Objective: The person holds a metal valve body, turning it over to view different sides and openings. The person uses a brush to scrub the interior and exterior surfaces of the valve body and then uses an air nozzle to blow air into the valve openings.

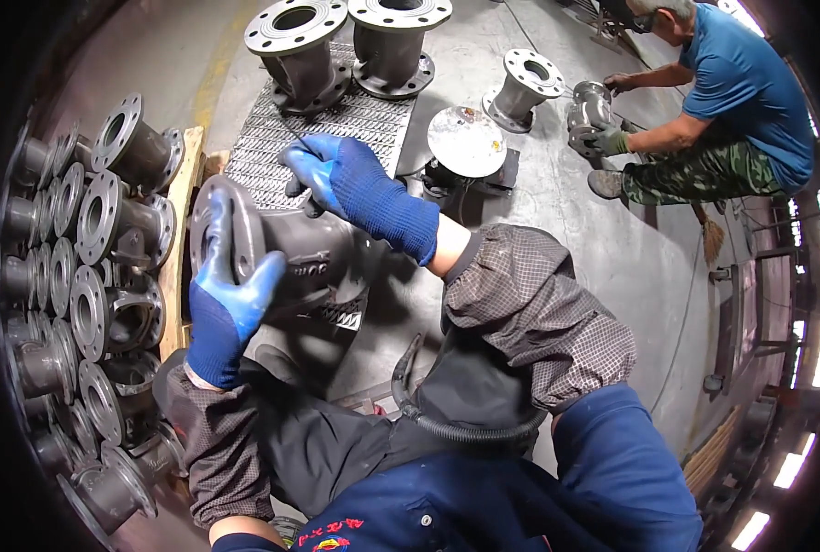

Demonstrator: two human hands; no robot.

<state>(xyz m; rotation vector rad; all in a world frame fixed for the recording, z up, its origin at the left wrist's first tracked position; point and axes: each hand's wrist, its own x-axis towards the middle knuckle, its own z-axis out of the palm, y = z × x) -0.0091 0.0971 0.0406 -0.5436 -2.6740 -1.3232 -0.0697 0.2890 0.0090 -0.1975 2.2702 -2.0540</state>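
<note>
A dark grey cast valve body [313,253] lies on its side in front of me, its round flange facing left. My left hand [224,308], in a blue coated glove, is at that flange, fingers stretched over its face and thumb spread away. Whether it bears weight I cannot tell. Above the body, my right hand [332,179], also gloved, has its fingers curled together. A thin dark rod-like thing shows by its fingertips, too small to name. Beneath the body is a ribbed metal plate [258,152].
Many similar flanged castings [97,216] are stacked at left beside a wooden pallet edge [182,230]. Two upright castings [304,78] stand on the plate's far end. A round white-topped stand [465,138] and another casting [525,87] are beyond. A co-worker [741,101] crouches far right, handling a casting.
</note>
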